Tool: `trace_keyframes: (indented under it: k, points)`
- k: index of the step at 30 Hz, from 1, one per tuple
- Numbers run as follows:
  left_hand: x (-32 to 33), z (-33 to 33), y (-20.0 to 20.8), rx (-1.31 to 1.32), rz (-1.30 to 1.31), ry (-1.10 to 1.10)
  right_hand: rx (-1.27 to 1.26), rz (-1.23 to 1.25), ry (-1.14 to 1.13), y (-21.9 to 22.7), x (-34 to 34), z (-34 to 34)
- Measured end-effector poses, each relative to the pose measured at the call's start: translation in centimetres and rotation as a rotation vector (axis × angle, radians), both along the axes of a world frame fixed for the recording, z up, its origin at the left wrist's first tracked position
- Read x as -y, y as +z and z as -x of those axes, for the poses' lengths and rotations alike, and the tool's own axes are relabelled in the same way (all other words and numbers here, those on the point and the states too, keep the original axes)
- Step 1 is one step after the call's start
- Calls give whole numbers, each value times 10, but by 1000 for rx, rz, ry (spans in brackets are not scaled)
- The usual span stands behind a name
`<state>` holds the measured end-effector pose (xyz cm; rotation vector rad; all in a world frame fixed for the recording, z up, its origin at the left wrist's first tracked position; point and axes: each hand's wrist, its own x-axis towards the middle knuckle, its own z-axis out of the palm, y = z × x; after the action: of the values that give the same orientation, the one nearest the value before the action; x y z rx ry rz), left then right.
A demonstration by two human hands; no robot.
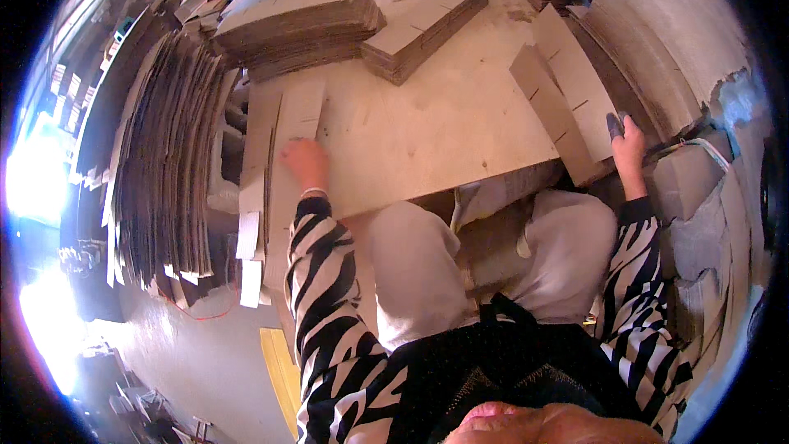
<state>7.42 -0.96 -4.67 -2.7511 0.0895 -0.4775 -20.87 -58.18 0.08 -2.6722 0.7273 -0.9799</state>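
At the table's left edge my left hand (306, 163) is closed, its curled fingers on a long plain cardboard strip (302, 111). Another narrow cardboard piece (256, 144) lies alongside it. To the right, my right hand (629, 152) grips the edge of a slotted cardboard strip (575, 74); a dark covering shows on one fingertip. A second slotted strip (552, 111) leans against that one, slanting over the table's right side. The undersides of both hands' fingers are hidden.
A wooden tabletop (427, 131) spans the middle. At its far side lie a thick stack of cardboard strips (300, 25) and a smaller slotted stack (427, 29). Upright cardboard sheets (168, 156) stand at left. Large cardboard sheets (657, 49) lean at right. My knees are at the near edge.
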Motion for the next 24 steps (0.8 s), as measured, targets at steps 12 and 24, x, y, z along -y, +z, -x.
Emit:
trace_keyframes:
  k: [12, 24]
  points:
    - [-28, 17, 32, 66, 354, -243, -526, 31, 560, -34, -144, -66]
    - [113, 99, -76, -625, 1321, -367, -38, -24, 873, -16, -225, -83]
